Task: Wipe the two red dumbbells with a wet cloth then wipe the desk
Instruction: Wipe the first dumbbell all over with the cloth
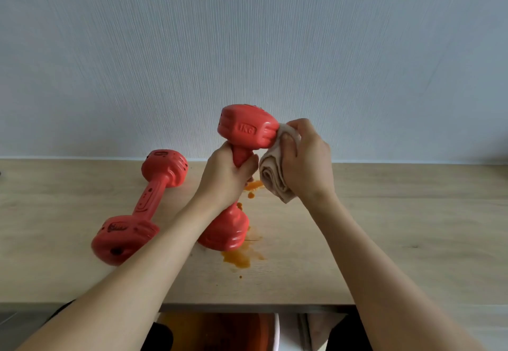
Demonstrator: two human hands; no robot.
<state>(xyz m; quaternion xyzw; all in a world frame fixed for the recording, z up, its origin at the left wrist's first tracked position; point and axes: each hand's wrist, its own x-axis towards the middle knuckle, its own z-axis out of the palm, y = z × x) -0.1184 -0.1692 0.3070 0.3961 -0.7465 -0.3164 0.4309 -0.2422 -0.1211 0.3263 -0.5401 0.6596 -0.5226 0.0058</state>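
On the left a red dumbbell (138, 207) lies flat on the pale wood-grain desk (398, 227), dark spots on its ribbed, moulded heads. The left hand (224, 177) wraps the second dumbbell (243, 133), hiding most of its handle; it stands tilted, lower head on the desk among orange smears (239, 257). The right hand (305, 163) squeezes a folded beige cloth (272, 174) against the upper head.
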